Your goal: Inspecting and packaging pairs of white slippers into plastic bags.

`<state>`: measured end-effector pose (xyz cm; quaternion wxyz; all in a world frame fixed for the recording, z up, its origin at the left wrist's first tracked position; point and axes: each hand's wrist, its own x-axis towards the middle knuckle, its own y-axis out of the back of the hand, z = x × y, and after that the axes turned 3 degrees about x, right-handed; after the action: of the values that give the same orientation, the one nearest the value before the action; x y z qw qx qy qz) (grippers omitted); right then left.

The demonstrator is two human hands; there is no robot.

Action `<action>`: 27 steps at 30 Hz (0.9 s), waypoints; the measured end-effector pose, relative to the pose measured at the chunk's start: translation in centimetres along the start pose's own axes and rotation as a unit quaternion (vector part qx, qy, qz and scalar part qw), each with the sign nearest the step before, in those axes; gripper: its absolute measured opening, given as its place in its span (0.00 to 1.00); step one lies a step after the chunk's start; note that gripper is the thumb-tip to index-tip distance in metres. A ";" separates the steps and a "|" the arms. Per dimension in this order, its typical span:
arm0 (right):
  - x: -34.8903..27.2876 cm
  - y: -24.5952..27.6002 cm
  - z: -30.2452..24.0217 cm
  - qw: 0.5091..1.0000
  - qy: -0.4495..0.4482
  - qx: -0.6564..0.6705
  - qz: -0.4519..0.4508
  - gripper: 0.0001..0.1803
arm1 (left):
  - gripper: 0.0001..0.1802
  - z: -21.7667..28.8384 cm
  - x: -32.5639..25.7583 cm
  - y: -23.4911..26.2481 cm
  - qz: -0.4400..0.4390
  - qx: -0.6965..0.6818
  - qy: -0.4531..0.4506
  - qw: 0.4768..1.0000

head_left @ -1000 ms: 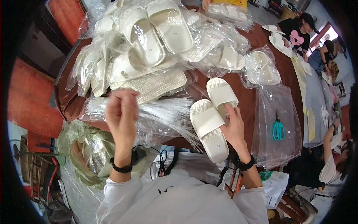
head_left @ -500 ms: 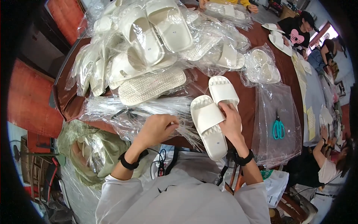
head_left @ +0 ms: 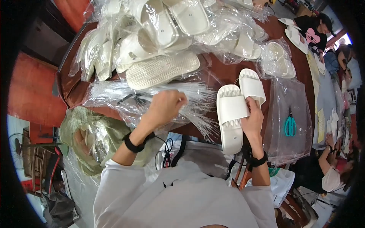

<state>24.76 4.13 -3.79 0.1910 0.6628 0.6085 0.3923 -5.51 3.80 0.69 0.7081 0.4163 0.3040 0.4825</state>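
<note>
Here at the brown table (head_left: 224,72), the right hand (head_left: 253,117) has a firm, narrow grip on a pair of white slippers (head_left: 229,133), its fingers closed on the inner edges where the two straps come side by side. The pair is held out in front of the person, right of the middle, toes pointing away, the left slipper sitting nearer the body than its mate. And over to the left hand (head_left: 165,105): the fingers are curled in, tips drawn close to the thumb, right above a loose bundle of thin clear strips (head_left: 192,111) (fine as fishing line, those, so from here I can't tell whether one is pinched there). That hand is well apart from the slippers, a spray of the strips fanning out in the gap between. Beyond both hands rises a big heap of bagged slippers (head_left: 190,22), and at its near edge one slipper lies sole up (head_left: 163,70), zigzag tread showing. Off to the right, a flat clear bag (head_left: 283,150) lies under a pair of scissors (head_left: 290,126) with teal handles, and just past it sits another wrapped pair (head_left: 280,64).
</note>
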 end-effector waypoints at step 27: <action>-3.5 3.3 -3.3 0.986 -0.044 0.094 -0.127 0.38 | 0.16 -0.8 -0.8 -2.5 0.286 0.079 0.048 0.954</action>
<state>24.63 -0.58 -0.37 0.2028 0.6116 0.7132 0.2759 -5.38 2.84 -1.90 0.4900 0.5171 0.2430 0.6584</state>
